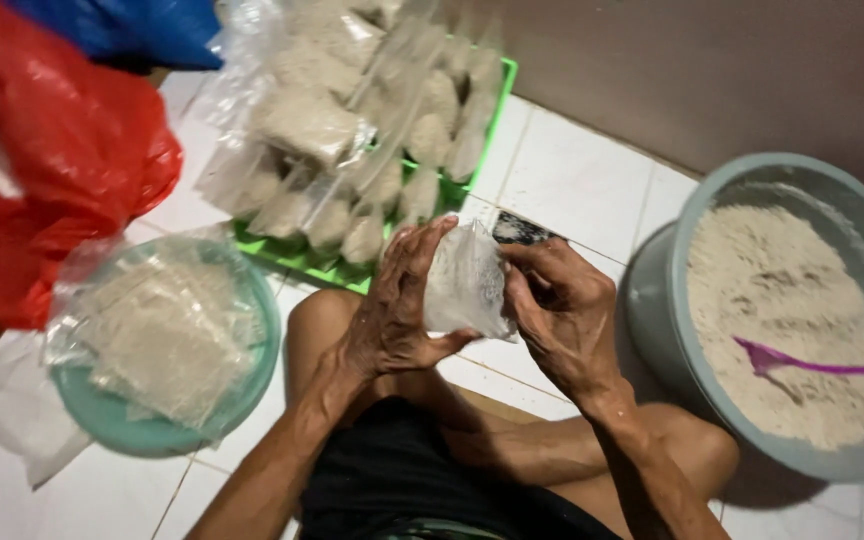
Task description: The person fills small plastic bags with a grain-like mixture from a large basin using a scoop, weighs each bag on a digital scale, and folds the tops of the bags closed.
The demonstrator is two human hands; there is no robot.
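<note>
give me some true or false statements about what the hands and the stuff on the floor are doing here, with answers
1. Both hands hold one small clear bag of pale powder. True: the left hand and right hand share a grip on the small bag.
2. A purple scoop lies in the grey basin. True: the purple scoop rests on the powder in the grey basin.
3. The grey basin is empty. False: it is filled with pale powder.
4. The filled bags at the top are stacked in a red tray. False: the filled bags lie in a green tray.
5. The teal bowl stands on the person's right. False: the teal bowl is on the left side.
</note>
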